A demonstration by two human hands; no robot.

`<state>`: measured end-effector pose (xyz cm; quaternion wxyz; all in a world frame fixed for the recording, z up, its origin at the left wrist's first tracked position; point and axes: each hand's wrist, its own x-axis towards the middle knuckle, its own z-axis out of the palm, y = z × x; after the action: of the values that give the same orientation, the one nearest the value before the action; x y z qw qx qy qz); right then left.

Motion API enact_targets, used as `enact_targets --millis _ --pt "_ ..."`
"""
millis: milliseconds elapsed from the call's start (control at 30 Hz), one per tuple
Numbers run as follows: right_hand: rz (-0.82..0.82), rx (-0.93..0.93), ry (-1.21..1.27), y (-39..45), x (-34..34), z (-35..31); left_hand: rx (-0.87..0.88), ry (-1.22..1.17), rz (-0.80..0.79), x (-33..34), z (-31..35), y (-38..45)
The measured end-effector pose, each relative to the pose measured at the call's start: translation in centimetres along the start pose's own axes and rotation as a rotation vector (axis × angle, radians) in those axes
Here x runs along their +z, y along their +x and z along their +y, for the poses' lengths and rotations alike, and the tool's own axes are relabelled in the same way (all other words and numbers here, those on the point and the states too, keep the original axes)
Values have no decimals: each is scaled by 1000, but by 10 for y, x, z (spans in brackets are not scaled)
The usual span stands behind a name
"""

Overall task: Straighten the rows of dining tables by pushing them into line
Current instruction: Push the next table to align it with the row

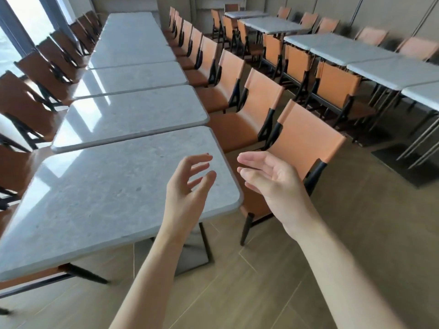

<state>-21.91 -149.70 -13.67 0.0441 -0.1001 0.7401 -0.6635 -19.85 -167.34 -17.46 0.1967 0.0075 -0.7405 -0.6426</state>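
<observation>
Wood-plank floor [356, 233], grey stone tables [95, 198] in rows, orange chairs [306, 141]

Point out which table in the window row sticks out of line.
The nearest table, under the left hand: its right edge juts further toward the orange chairs than the second table's, with a wedge-shaped gap between them.

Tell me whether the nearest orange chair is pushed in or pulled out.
Pushed in: the nearest orange chair has its seat tucked under the nearest table.
</observation>
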Motion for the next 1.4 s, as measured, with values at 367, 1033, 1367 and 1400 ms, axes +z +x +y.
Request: enact_targets --millis 367,1033,1367,1400 --pt "-26 -24 21 94 -37 13 -2 99 36 40 -20 79" --pt "-195 28 -86 407 -21 39 -138 88 220 72 -115 343" --pt "-482 91 -188 482 -25 95 -288 235 382 102 -194 356" --pt "-514 88 -198 492 -28 102 -299 266 399 110 -203 356"
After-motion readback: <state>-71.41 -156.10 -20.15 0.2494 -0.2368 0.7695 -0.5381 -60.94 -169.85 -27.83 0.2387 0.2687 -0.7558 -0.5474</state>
